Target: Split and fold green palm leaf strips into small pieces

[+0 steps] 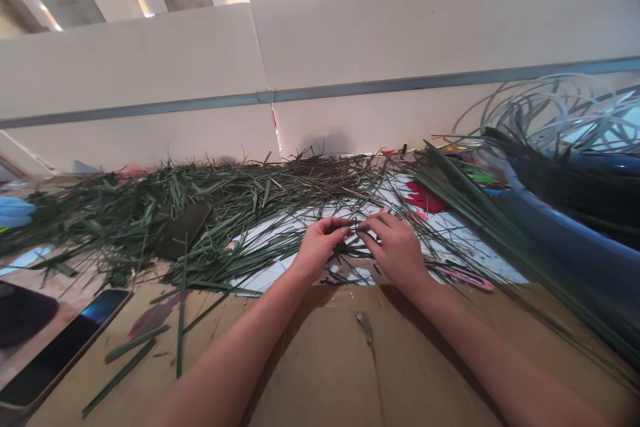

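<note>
My left hand (320, 247) and my right hand (396, 248) meet in front of me, thumbs and forefingers pinched almost tip to tip. A small dark green leaf strip (354, 223) shows between the fingertips; the fingers hide most of it. Just beyond and to the left spreads a large pile of long, narrow green leaf strips (250, 193). Beneath the hands lies a white sheet (273, 240) strewn with strips and dark scraps. Pink-handled scissors (465, 277) lie beside my right wrist.
Brown cardboard (320, 360) lies under my forearms. A phone (63, 350) is at the left. On the right stands a blue tub (565, 233) with long leaves over its rim, near coiled clear strands (550, 103). White panels (425, 27) rise behind. A blue-gloved hand (15, 211) shows far left.
</note>
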The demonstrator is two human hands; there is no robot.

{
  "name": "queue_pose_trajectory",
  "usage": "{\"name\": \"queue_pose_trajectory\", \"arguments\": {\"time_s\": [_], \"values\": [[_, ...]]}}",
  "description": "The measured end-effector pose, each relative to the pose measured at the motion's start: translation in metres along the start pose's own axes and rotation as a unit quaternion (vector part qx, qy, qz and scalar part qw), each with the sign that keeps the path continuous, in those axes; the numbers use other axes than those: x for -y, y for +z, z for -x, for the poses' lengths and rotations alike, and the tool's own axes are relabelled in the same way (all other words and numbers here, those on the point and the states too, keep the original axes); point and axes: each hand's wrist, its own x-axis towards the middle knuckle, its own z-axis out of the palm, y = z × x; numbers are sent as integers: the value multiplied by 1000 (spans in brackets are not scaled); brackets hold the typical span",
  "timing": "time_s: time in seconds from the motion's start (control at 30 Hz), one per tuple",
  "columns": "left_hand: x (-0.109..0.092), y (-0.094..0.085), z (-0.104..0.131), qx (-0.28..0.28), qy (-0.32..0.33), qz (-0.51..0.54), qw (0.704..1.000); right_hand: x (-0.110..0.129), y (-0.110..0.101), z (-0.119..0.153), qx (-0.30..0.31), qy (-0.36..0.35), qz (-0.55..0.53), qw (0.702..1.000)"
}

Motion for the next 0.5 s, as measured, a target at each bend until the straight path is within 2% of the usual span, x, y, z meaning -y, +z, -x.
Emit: {"name": "queue_pose_trajectory", "arguments": {"time_s": [0.27, 0.5], "values": [[1, 1, 0, -21, 41, -47, 998, 3, -8, -4, -86, 73, -57, 992], [12, 6, -2, -12, 78, -65, 995, 2, 2, -1, -8, 121, -211, 970]]}}
